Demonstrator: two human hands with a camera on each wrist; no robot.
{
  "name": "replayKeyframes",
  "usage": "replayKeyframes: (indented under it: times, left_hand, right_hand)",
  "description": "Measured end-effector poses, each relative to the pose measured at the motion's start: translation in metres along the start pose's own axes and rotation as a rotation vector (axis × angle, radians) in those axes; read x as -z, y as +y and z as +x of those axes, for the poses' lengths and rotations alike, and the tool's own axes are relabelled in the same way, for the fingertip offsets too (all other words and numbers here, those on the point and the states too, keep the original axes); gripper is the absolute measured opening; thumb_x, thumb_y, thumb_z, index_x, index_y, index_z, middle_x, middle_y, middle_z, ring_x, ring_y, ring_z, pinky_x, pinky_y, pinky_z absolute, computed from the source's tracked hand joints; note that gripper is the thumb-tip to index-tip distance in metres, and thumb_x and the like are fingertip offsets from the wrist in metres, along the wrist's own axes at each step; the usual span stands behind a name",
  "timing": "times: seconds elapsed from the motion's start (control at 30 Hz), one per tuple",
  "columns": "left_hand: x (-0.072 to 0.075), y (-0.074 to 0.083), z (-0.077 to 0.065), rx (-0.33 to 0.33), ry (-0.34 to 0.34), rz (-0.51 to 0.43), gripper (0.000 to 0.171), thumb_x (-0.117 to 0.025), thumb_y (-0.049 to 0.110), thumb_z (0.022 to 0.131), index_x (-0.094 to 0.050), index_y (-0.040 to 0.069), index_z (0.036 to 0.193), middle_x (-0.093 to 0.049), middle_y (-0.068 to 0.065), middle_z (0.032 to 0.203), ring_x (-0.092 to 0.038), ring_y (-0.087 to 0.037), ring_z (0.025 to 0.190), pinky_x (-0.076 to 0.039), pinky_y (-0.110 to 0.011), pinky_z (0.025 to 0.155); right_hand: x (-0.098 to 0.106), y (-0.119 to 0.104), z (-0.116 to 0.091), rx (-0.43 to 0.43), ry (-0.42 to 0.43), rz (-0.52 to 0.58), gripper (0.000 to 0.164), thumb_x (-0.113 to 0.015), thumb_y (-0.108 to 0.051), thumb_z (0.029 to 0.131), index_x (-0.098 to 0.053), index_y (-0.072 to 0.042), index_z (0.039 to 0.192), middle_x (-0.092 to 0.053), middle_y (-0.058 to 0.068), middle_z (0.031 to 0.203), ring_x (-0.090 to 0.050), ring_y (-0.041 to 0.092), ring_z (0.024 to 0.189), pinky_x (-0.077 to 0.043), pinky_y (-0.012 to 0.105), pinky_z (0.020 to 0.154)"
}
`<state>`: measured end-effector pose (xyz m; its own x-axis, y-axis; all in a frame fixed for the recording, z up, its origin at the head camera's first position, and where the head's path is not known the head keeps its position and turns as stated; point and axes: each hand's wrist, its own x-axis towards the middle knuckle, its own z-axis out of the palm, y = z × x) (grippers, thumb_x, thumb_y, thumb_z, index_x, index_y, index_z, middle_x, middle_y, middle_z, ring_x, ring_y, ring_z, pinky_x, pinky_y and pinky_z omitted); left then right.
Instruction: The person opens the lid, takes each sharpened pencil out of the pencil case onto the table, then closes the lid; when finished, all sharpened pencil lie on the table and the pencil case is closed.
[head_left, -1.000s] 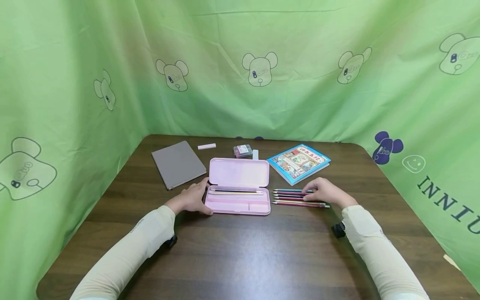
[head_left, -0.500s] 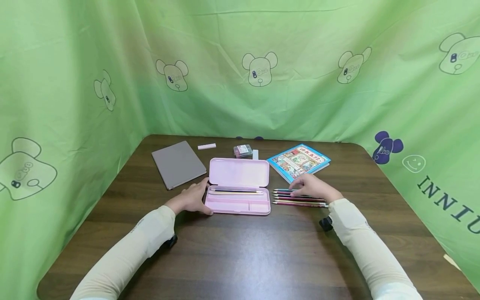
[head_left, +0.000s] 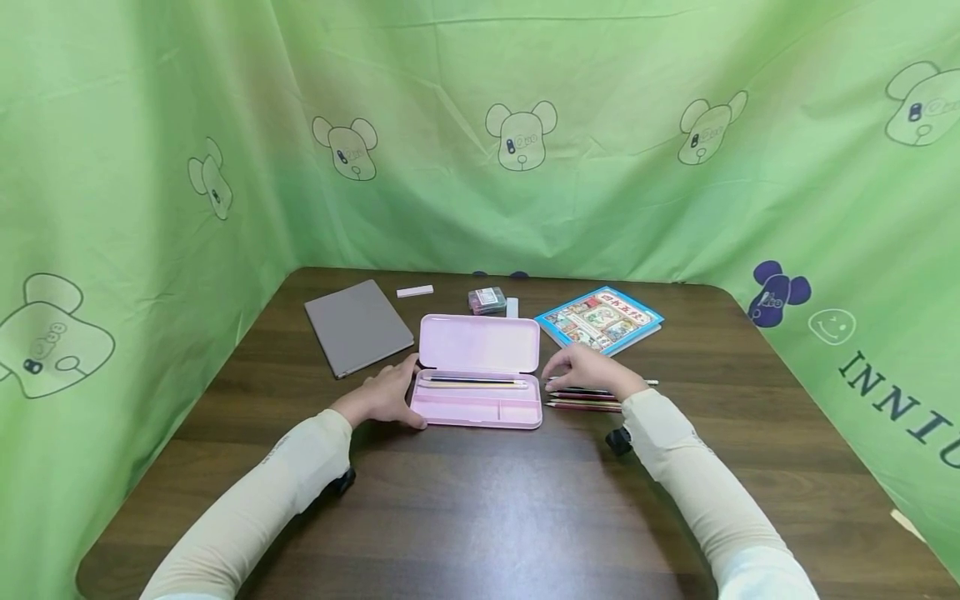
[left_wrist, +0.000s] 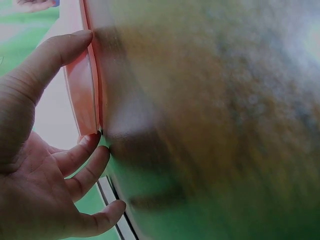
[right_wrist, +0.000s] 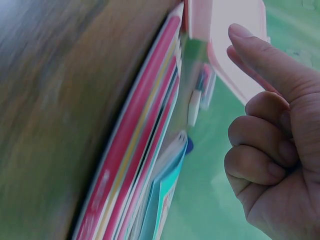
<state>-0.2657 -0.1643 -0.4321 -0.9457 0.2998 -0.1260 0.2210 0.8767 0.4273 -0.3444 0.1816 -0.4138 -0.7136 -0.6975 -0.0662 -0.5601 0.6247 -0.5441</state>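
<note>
A pink pencil case [head_left: 457, 413] lies with its lid raised on the table, with pencils [head_left: 472, 382] in its rear compartment. My left hand [head_left: 382, 393] holds its left end, thumb at the front edge and fingers toward the back corner. Several more pencils [head_left: 587, 406] lie side by side to the right of the case. Over their pointed ends hovers my right hand [head_left: 588, 369], partly covering them. In the right wrist view, the thumb and forefinger of that hand [right_wrist: 280, 130] stretch forward and the other fingers are curled. No pencil shows between them.
A grey notebook [head_left: 360, 327] lies at the back left, a blue-edged picture book [head_left: 600, 318] at the back right. Behind the case are a small clear box [head_left: 487, 301], a white block [head_left: 512, 307] and a pale strip [head_left: 415, 292]. Green curtain [head_left: 420, 200] surrounds the table.
My right hand has slid left along the pencils, from their middle to their pointed ends near the case. The left hand has stayed at the case.
</note>
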Motion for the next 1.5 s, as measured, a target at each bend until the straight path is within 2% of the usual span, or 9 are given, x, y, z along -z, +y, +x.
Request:
replayKeyframes:
  times: [0.23,0.33,0.67,0.87,1.13,1.37,1.5]
  left_hand:
    - [0.001,-0.001,0.001,0.007,-0.014,-0.007,0.105,-0.084,0.04,0.06,-0.023,0.009,0.14,-0.047,-0.009,0.134,-0.044,-0.031,0.115,-0.036,-0.055,0.089]
    - [0.002,-0.001,0.001,0.013,-0.019,-0.009,0.106,-0.084,0.04,0.06,-0.022,0.008,0.141,-0.046,-0.009,0.135,-0.044,-0.031,0.116,-0.034,-0.056,0.09]
    - [0.001,-0.001,0.0,0.005,-0.017,-0.011,0.104,-0.084,0.04,0.059,-0.025,0.009,0.139,-0.048,-0.008,0.131,-0.045,-0.03,0.114,-0.036,-0.056,0.088]
    - [0.003,0.001,0.0,0.011,-0.017,-0.011,0.104,-0.084,0.04,0.06,-0.025,0.008,0.139,-0.047,-0.008,0.132,-0.045,-0.03,0.114,-0.036,-0.056,0.088]
    - [0.002,-0.001,0.002,0.016,-0.021,-0.002,0.104,-0.083,0.04,0.06,-0.024,0.008,0.14,-0.047,-0.009,0.133,-0.044,-0.031,0.115,-0.035,-0.057,0.089]
    - [0.001,-0.001,0.001,0.009,-0.01,-0.002,0.104,-0.084,0.041,0.059,-0.026,0.008,0.139,-0.048,-0.008,0.132,-0.045,-0.031,0.114,-0.036,-0.055,0.088]
    - [0.001,-0.001,0.001,0.01,-0.007,-0.008,0.104,-0.084,0.041,0.058,-0.026,0.009,0.138,-0.048,-0.007,0.131,-0.045,-0.03,0.114,-0.036,-0.054,0.087]
  right_hand:
    - [-0.008,-0.009,0.015,-0.01,-0.033,-0.005,0.019,-0.072,-0.018,0.079,-0.073,-0.008,0.095,-0.067,0.0,0.074,-0.044,0.009,0.058,-0.039,0.024,0.054]
    - [-0.012,-0.011,0.021,-0.009,-0.048,-0.018,0.021,-0.073,-0.019,0.079,-0.073,-0.007,0.096,-0.066,0.0,0.072,-0.043,0.009,0.057,-0.037,0.023,0.053]
    - [-0.024,-0.019,0.03,-0.037,-0.07,-0.044,0.025,-0.075,-0.023,0.076,-0.073,-0.007,0.095,-0.07,0.001,0.084,-0.05,0.01,0.067,-0.042,0.024,0.063]
    - [-0.025,-0.027,0.033,-0.074,-0.076,-0.118,0.021,-0.074,-0.022,0.077,-0.073,-0.008,0.093,-0.07,0.002,0.088,-0.054,0.01,0.071,-0.047,0.026,0.069]
    - [-0.028,-0.03,0.037,-0.097,-0.074,-0.186,0.018,-0.075,-0.023,0.076,-0.073,-0.011,0.088,-0.065,-0.002,0.077,-0.052,0.012,0.067,-0.042,0.026,0.063]
    - [-0.03,-0.026,0.038,-0.109,-0.07,-0.174,0.012,-0.075,-0.026,0.076,-0.07,-0.015,0.079,-0.062,-0.005,0.071,-0.051,0.012,0.066,-0.042,0.026,0.063]
    - [-0.029,-0.025,0.036,-0.081,-0.061,-0.148,0.012,-0.074,-0.025,0.077,-0.069,-0.014,0.076,-0.06,-0.004,0.066,-0.05,0.011,0.062,-0.041,0.025,0.06]
